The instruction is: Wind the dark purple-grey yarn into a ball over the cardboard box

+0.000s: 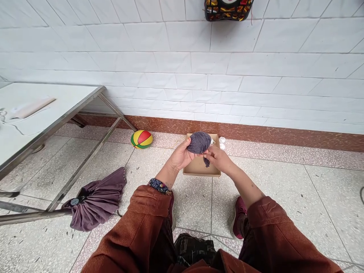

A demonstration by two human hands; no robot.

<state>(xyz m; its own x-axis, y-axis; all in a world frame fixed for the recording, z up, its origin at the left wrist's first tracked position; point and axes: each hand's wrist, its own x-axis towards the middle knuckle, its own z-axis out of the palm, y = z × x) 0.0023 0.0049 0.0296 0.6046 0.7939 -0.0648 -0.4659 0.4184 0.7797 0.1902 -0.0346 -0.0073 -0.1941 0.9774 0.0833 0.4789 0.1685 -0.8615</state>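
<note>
A ball of dark grey-purple yarn (200, 142) rests in my left hand (181, 155), with the thumb along its left side and the fingers beneath it. My right hand (218, 157) is at the ball's lower right, its fingertips pinched together on a strand of the yarn. A small dark bundle of yarn (206, 162) hangs just below those fingertips. Under both hands, a shallow cardboard box (201, 174) lies on the floor. Something small and whitish (212, 141) shows at the ball's right end; I cannot make out what it is.
A colourful ball (141, 139) lies near the wall. Left stands a metal-framed table (65, 93) with a pale flat object (33, 107); a folded purple umbrella (98, 201) lies by its leg. Clear plastic pieces (222, 142) sit beside the box. A patterned black item (228, 10) is at the top.
</note>
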